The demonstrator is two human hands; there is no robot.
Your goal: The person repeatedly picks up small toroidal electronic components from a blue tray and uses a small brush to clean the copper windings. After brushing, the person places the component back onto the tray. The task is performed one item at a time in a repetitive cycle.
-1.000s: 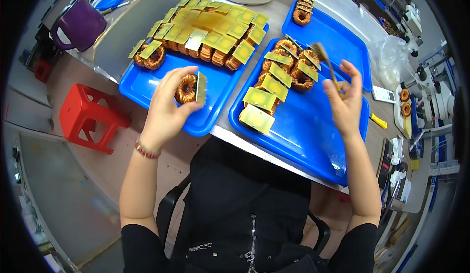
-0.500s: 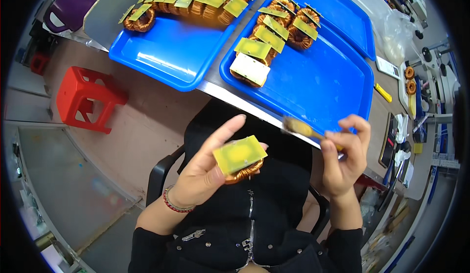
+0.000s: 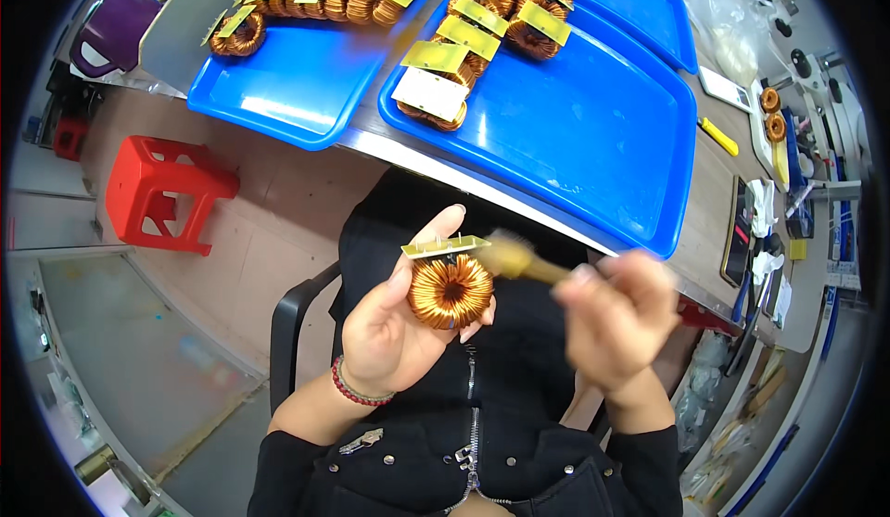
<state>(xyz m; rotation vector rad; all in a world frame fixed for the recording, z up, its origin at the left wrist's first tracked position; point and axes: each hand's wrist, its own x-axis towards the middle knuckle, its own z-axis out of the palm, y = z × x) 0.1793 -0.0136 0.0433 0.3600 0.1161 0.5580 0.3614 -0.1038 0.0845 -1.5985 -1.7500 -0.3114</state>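
In my left hand (image 3: 382, 336) I hold a copper-wound ring coil (image 3: 451, 292), its round face and centre hole turned up. A yellow-green board (image 3: 443, 246) is fixed along the coil's far side, with thin pins standing out of it. My right hand (image 3: 623, 322), smeared by motion, grips the handle of a brush (image 3: 524, 262). The brush's blurred head is close to the board's right end; whether it touches cannot be made out.
Beyond my lap, a blue tray (image 3: 593, 137) holds several coils with boards. A second blue tray (image 3: 278, 100) at the left carries more. A yellow-handled tool (image 3: 718, 137) lies on the table at right. A red stool (image 3: 167, 188) stands on the floor at left.
My left hand has turned the coil so its round face shows instead of the board's flat side. My right hand has brought the brush left to the board. The view has shifted slightly.
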